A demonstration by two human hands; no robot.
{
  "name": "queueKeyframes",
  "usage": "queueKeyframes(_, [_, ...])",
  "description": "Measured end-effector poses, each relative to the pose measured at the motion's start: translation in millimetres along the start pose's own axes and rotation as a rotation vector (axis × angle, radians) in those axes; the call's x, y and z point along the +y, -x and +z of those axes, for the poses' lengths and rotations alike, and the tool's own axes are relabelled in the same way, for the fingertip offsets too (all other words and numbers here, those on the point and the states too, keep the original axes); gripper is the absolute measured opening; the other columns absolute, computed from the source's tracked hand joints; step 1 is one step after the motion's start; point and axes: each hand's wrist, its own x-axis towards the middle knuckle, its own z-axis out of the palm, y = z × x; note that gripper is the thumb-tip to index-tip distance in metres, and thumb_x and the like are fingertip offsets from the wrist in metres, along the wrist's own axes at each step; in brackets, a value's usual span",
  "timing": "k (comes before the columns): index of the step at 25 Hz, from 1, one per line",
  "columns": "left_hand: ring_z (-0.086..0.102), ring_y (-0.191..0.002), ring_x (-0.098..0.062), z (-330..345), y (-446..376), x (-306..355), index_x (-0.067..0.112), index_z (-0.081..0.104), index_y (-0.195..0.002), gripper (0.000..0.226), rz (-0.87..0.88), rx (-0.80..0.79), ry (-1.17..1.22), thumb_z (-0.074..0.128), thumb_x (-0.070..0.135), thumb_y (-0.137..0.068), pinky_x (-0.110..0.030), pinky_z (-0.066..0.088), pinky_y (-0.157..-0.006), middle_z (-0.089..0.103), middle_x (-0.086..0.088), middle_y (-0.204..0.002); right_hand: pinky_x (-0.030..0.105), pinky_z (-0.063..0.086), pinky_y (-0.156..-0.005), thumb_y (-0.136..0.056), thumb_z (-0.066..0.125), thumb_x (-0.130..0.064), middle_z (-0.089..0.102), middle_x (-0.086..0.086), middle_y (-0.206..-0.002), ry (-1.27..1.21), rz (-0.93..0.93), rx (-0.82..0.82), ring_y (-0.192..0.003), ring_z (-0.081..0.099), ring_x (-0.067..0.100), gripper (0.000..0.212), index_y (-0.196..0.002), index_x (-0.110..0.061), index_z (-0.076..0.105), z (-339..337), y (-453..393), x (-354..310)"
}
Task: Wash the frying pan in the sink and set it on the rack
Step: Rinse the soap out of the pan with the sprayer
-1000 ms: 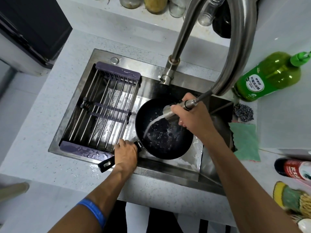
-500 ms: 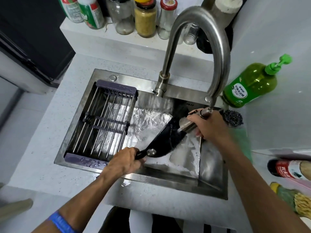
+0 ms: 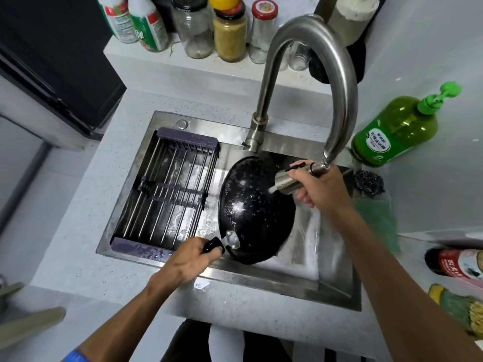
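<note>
Left hand (image 3: 189,259) gripping the frying pan (image 3: 254,210) handle, tilting it over the sink (image 3: 261,282), right hand (image 3: 317,186) clasping the spray head (image 3: 290,180), rinsing its underside, rack (image 3: 170,189) alongside.

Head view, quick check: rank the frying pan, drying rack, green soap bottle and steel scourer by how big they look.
1. Drying rack, though the frying pan looks nearly as large, and it is tilted, so this order is unsure.
2. Frying pan.
3. Green soap bottle.
4. Steel scourer, clearly smallest.
</note>
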Motion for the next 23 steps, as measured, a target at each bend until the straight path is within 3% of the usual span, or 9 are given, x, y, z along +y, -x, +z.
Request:
queueKeyframes(5, [0.043, -0.050, -0.010, -1, 10, -4, 0.012, 0.057, -0.074, 0.045, -0.055, 0.024, 0.094, 0.057, 0.055, -0.087, -0.028, 0.038, -0.053, 0.047, 0.006, -0.056, 0.030, 0.046, -0.049, -0.089, 0.070, -0.023, 0.066, 0.031, -0.069, -0.115, 0.012, -0.067, -0.053, 0.058, 0.027, 0.016, -0.087, -0.008, 0.075, 14, -3, -8])
queueKeyframes(8, [0.038, -0.043, -0.009, 0, 15, -1, 0.011, 0.059, -0.078, 0.037, -0.076, 0.055, 0.154, 0.057, 0.044, -0.094, -0.025, 0.035, -0.045, 0.042, 0.008, -0.052, 0.030, 0.046, -0.049, -0.089, 0.071, -0.023, 0.066, 0.029, -0.067, -0.122, -0.015, -0.038, -0.054, 0.058, 0.026, 0.015, -0.089, -0.009, 0.075, 14, -4, -7])
queueKeyframes(11, [0.035, -0.040, -0.010, 2, 18, -4, 0.014, 0.057, -0.083, 0.037, -0.090, 0.055, 0.194, 0.060, 0.049, -0.091, -0.023, 0.032, -0.039, 0.040, 0.005, -0.052, 0.030, 0.044, -0.050, -0.088, 0.070, -0.024, 0.066, 0.022, -0.061, -0.085, -0.031, -0.067, -0.053, 0.058, 0.028, 0.014, -0.085, -0.011, 0.074, 16, -2, -2])
queueKeyframes(15, [0.031, -0.037, -0.009, 9, 16, 0, 0.008, 0.059, -0.084, 0.042, -0.127, 0.031, 0.244, 0.063, 0.050, -0.089, -0.021, 0.030, -0.036, 0.037, 0.009, -0.047, 0.024, 0.044, -0.047, -0.090, 0.071, -0.019, 0.066, 0.001, -0.059, -0.110, -0.089, -0.065, -0.051, 0.057, 0.011, 0.009, -0.097, -0.014, 0.075, 20, 1, 2])
queueKeyframes(17, [0.032, -0.037, -0.008, 10, 16, 2, 0.010, 0.058, -0.079, 0.042, -0.122, 0.016, 0.208, 0.062, 0.051, -0.088, -0.023, 0.033, -0.039, 0.036, 0.010, -0.046, 0.024, 0.055, -0.058, -0.087, 0.075, -0.017, 0.073, -0.007, -0.071, -0.110, -0.112, -0.027, -0.060, 0.065, 0.004, 0.009, -0.095, -0.016, 0.074, 17, 9, 14])
queueKeyframes(19, [0.038, -0.042, -0.010, 11, 13, 2, 0.014, 0.056, -0.076, 0.045, -0.138, 0.006, 0.183, 0.063, 0.059, -0.084, -0.029, 0.040, -0.044, 0.040, 0.010, -0.048, 0.040, 0.061, -0.076, -0.081, 0.080, -0.030, 0.075, 0.001, -0.081, -0.038, -0.138, 0.057, -0.077, 0.073, 0.018, 0.015, -0.087, -0.020, 0.072, 9, 13, 19])
queueKeyframes(20, [0.041, -0.044, -0.012, 13, 11, 2, 0.011, 0.059, -0.079, 0.052, -0.143, -0.002, 0.172, 0.062, 0.063, -0.081, -0.032, 0.043, -0.045, 0.043, 0.008, -0.051, 0.045, 0.061, -0.078, -0.079, 0.080, -0.034, 0.074, 0.004, -0.082, -0.016, -0.151, 0.087, -0.079, 0.073, 0.024, 0.019, -0.087, -0.020, 0.070, 3, 13, 16])
queueKeyframes(23, [0.037, -0.042, -0.013, 19, 7, 8, 0.009, 0.062, -0.082, 0.055, -0.143, -0.025, 0.164, 0.063, 0.064, -0.079, -0.027, 0.036, -0.041, 0.041, 0.006, -0.050, 0.035, 0.061, -0.064, -0.082, 0.081, -0.029, 0.073, -0.004, -0.071, -0.027, -0.244, 0.065, -0.066, 0.071, 0.015, 0.018, -0.083, -0.016, 0.069, -14, 5, -8])
